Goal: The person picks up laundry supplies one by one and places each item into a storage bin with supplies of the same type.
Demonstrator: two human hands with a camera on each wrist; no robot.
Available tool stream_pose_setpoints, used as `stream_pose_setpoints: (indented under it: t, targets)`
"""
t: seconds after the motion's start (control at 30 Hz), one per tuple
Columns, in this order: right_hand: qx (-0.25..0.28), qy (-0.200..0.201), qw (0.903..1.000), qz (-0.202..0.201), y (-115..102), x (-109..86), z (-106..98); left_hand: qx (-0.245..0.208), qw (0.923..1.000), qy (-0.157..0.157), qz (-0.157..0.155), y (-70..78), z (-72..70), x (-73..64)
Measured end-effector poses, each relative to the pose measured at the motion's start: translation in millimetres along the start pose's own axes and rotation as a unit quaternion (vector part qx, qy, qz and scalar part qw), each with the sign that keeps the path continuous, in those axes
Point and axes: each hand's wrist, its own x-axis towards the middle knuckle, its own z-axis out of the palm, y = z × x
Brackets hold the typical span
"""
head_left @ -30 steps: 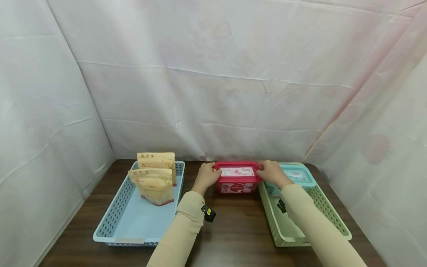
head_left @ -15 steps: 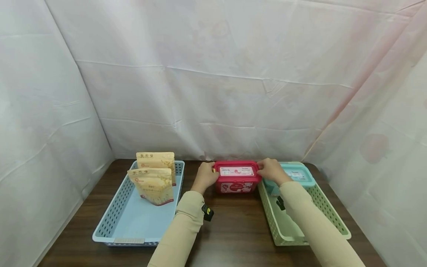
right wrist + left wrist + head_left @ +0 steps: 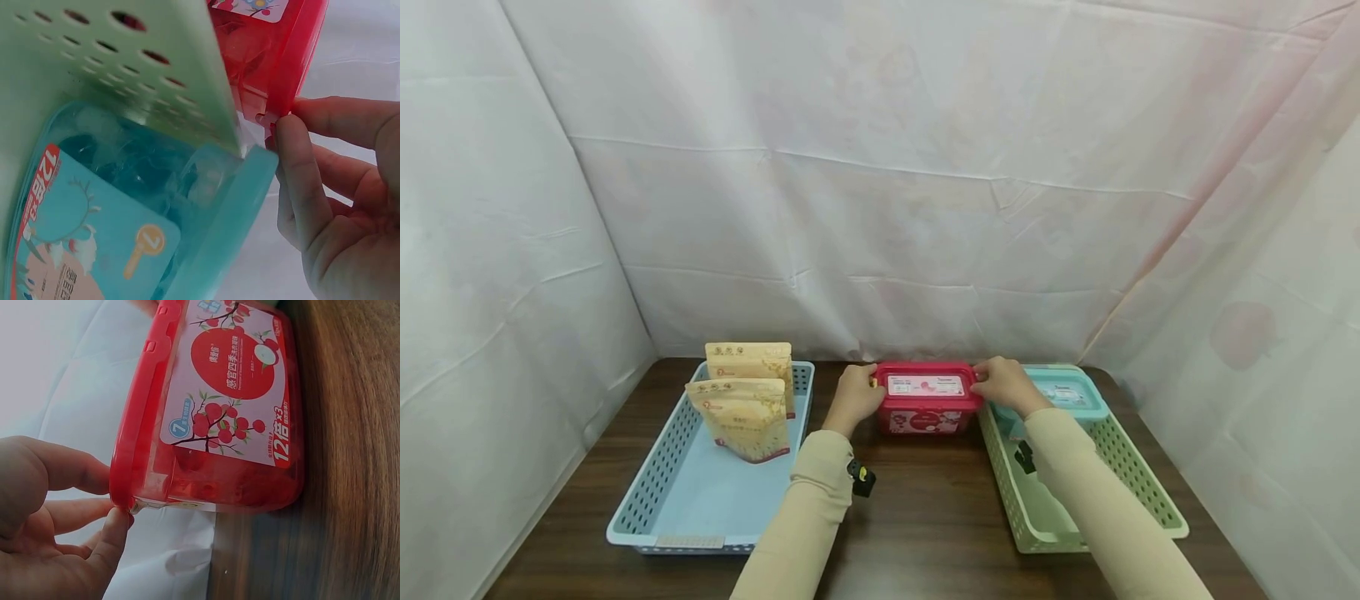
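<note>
A: Which item do we log first, at the left?

B: We log the light-blue basket (image 3: 722, 504), resting on the brown table (image 3: 917, 525). Toward its far end we note a rear pouch (image 3: 748, 359) and, in front of it, a tilted front pouch (image 3: 748, 421), both yellow.

A: How do we record the left hand (image 3: 856, 396)?

B: Thumb and forefinger pinch the lid rim at the left end of the red box (image 3: 925, 396).

A: Where do we locate that box?

B: We locate it upright on the table, between the two baskets, lid in place. The left wrist view gives us its front label (image 3: 228, 387), printed with red fruit on branches.

A: And the right hand (image 3: 1003, 383)?

B: We record a pinch there too: thumb and forefinger grip the lid rim at the right end.

A: What do we log last?

B: We log the green basket (image 3: 1006, 479), with a lidded teal box (image 3: 1063, 394) inside at its far end. In the right wrist view, the basket's perforated wall stands between the teal box and the red one. Whether the red box touches that wall, we cannot tell.
</note>
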Motion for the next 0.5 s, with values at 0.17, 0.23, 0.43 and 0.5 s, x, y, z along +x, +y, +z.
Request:
stream_pose_setpoints:
  t: [0.17,0.23,0.43,0.5]
  targets:
    - [0.009,0.003,0.9999,-0.007,-5,1.8,3,0.008,0.9999,0.006,-0.002,-4.1,-6.3,-1.0]
    - [0.017,0.002,0.9999,-0.002,-8,2.5,5,0.012,0.9999,0.006,-0.007,-5.8,-9.1,-1.3]
    - [0.030,-0.002,0.9995,0.010,-16,5.5,10,0.001,0.9998,0.001,-0.019,-11.1,-19.2,-2.2]
    - [0.035,-0.003,0.9993,0.012,-19,6.7,13,-0.001,0.9998,0.002,-0.022,-12.3,-22.7,-2.9]
